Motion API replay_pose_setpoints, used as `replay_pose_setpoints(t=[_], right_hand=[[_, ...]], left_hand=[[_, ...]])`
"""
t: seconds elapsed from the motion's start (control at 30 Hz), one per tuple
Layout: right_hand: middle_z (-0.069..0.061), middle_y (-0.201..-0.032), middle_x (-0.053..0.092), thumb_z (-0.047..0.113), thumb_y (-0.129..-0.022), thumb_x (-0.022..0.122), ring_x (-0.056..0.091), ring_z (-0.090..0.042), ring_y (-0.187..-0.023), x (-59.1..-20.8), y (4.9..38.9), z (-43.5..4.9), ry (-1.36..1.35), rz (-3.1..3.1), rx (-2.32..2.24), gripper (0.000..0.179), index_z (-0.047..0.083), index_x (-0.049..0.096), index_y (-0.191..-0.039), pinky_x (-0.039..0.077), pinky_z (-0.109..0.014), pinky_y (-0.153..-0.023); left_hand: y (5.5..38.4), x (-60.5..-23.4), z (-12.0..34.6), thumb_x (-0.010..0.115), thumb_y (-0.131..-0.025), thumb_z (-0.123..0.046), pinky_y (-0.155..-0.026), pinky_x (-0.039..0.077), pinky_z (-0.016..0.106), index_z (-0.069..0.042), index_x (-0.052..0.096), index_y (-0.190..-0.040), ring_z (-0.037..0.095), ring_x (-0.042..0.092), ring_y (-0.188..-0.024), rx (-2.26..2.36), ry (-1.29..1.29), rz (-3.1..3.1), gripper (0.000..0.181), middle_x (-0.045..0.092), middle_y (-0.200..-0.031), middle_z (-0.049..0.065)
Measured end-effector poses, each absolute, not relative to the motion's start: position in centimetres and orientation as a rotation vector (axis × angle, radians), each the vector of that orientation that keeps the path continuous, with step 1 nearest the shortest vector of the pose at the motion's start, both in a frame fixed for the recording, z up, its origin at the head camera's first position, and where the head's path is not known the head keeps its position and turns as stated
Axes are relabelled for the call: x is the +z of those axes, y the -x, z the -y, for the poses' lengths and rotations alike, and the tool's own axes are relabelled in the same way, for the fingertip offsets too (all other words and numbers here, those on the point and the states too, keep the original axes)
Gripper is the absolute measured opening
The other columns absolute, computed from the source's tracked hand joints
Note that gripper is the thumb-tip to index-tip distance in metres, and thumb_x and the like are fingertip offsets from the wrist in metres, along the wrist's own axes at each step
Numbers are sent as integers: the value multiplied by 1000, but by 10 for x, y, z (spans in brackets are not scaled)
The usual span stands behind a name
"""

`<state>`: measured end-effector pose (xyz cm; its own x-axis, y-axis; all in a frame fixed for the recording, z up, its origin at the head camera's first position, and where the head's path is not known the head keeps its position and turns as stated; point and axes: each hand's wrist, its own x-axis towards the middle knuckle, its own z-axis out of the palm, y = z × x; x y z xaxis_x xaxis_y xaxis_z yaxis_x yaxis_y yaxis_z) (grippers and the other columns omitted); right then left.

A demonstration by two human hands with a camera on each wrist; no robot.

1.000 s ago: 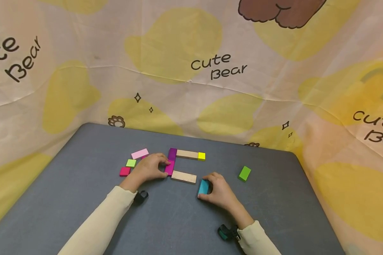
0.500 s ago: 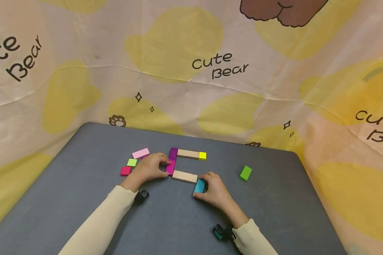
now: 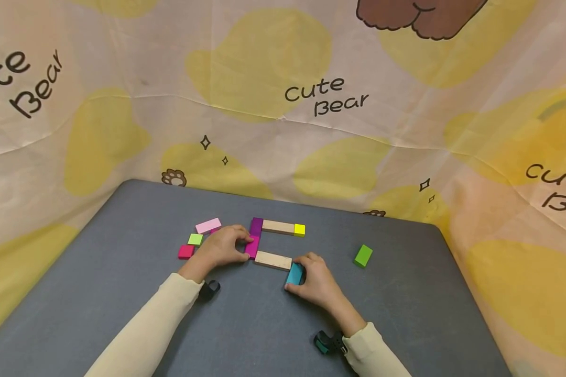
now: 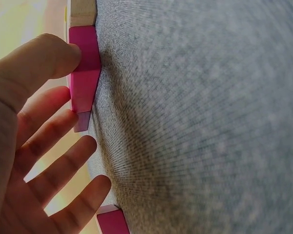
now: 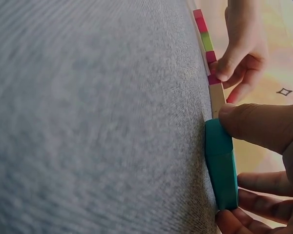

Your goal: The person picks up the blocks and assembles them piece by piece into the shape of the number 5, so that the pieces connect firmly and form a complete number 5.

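Observation:
My left hand (image 3: 224,246) pinches a magenta block (image 3: 252,247) between thumb and fingers; in the left wrist view the thumb lies on the near end of this block (image 4: 85,87) and the lower fingers are spread. A purple block (image 3: 256,225) continues its line toward the back. From that line two plain wooden blocks run right: a rear one (image 3: 278,226) with a yellow block (image 3: 299,230) at its end, and a front one (image 3: 273,260). My right hand (image 3: 318,280) grips a blue block (image 3: 294,274) by its ends, set at the right end of the front wooden block.
Left of my left hand lie a pink block (image 3: 208,225), a light green block (image 3: 195,239) and a red block (image 3: 186,252); another magenta one is partly hidden. A green block (image 3: 363,256) lies apart on the right of the grey table (image 3: 245,335). Printed cloth (image 3: 245,68) hangs behind.
My right hand has slid the blue block left, up to the end of the front wooden block, and then barely moves. The left hand stays at the magenta block.

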<state>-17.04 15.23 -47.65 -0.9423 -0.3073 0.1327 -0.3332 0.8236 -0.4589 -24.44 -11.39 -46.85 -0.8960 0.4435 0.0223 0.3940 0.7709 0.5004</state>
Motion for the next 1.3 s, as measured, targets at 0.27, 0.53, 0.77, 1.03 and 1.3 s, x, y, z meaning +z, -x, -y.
replay_pose_setpoints(t=[0.27,0.53,0.77,1.03,1.3], right_hand=[[-7,-109,61,39,-72,81,53,-21,-96,-475,169,-153,-514,2945,757,57,9,64,-117,49,-36,-80],[-5,-116,61,41,-77,74,53,-23,-104,-471,170,-161,-534,2911,743,50,15,64,-118,49,-39,-84],[-5,-121,61,37,-80,72,54,-27,-111,-463,173,-177,-512,2893,704,50,15,63,-123,49,-46,-88],[-8,-124,59,38,-80,71,52,-31,-117,-453,180,-203,-382,2905,671,52,16,61,-126,48,-51,-92],[-13,-129,57,37,-83,70,48,-39,-118,-450,186,-236,-363,2854,700,53,14,59,-130,46,-59,-89]], left_hand=[[245,-469,115,81,-74,-28,-100,47,44,-11,73,-111,25,59,-116,787,-696,-2863,41,64,-120,4],[246,-471,114,80,-74,-27,-99,47,44,-11,73,-110,24,59,-114,800,-710,-2870,40,65,-117,2],[245,-470,114,80,-74,-26,-99,47,44,-11,73,-109,24,59,-113,833,-702,-2859,39,65,-116,2],[245,-469,114,81,-74,-27,-99,47,44,-11,73,-110,24,59,-114,823,-682,-2849,39,65,-117,2],[245,-469,114,82,-73,-27,-98,48,44,-12,73,-109,24,59,-114,819,-673,-2855,40,65,-117,2]])
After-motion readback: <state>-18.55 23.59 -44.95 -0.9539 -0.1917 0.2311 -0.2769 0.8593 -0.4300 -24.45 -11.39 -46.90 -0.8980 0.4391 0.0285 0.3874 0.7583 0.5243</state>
